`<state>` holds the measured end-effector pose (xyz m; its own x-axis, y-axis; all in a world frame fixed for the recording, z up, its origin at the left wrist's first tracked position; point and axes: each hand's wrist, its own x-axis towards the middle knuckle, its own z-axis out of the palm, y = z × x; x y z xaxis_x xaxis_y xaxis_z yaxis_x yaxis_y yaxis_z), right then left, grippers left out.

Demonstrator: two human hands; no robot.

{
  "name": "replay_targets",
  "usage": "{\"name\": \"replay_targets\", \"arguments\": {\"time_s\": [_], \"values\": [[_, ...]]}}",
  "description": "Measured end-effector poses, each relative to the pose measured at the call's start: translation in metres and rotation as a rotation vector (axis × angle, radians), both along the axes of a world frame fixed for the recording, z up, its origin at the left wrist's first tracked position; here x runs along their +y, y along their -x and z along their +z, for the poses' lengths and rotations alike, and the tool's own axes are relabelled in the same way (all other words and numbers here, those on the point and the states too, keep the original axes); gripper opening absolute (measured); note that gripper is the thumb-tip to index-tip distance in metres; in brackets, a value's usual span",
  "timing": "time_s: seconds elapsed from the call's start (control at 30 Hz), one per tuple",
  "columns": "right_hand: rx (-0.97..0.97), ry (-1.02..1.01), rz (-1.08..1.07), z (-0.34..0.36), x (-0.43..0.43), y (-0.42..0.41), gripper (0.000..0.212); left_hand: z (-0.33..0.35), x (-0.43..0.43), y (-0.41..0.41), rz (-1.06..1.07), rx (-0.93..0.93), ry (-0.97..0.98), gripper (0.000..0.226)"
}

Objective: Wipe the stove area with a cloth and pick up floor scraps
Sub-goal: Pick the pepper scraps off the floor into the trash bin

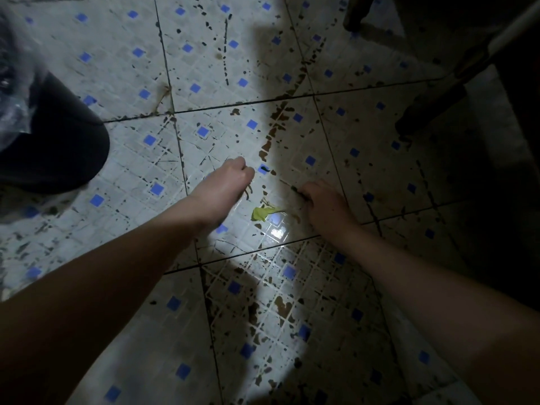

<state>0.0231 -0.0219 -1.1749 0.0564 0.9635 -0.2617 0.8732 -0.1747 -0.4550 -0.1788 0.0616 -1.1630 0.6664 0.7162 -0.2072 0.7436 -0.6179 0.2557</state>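
Where glossy, grime-flecked floor tiles [204, 68] catch light, a crumpled green leaf [262, 213] lies between my left hand [230, 182] and right hand [324, 201]; both curl downward, and I cannot tell whether either grips anything.

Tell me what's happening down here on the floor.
A person reaches both bare arms down to the stained tile floor. The left grip, fingers curled, is beside a small dark scrap. The right grip is down at a thin dark bit. Whether either holds anything is unclear in the dim light. A green leaf scrap lies between them, untouched.
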Motion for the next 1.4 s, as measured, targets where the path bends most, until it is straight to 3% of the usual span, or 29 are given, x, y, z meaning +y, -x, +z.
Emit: {"name": "replay_targets", "arguments": {"time_s": [0.17,0.33,0.47,0.63,0.87,1.17,1.4], "values": [[0.061,-0.066,-0.013,0.003,0.008,0.006,0.022,0.001,0.001,0.011,0.041,-0.014,-0.028,0.024],[0.286,-0.059,0.078,0.007,0.006,0.033,0.013,0.004,0.001,0.021,0.048,0.008,-0.037,0.023],[0.154,-0.071,0.174,0.001,0.008,0.046,0.032,0.008,0.002,0.03,0.062,0.027,-0.04,0.027],[0.024,-0.059,0.299,-0.003,0.007,0.047,0.037,0.01,0.0,0.04,0.073,0.041,-0.027,0.025],[-0.017,-0.026,0.369,-0.009,0.001,0.048,0.038,0.015,-0.004,0.045,0.071,0.048,-0.038,0.031],[-0.012,-0.085,0.34,-0.01,0.005,0.05,0.03,0.022,-0.007,0.055,0.08,0.082,-0.05,0.031],[-0.016,-0.119,0.114,-0.005,0.04,0.052,0.029,0.023,0.0,0.057,0.148,0.055,-0.055,0.032]]}}
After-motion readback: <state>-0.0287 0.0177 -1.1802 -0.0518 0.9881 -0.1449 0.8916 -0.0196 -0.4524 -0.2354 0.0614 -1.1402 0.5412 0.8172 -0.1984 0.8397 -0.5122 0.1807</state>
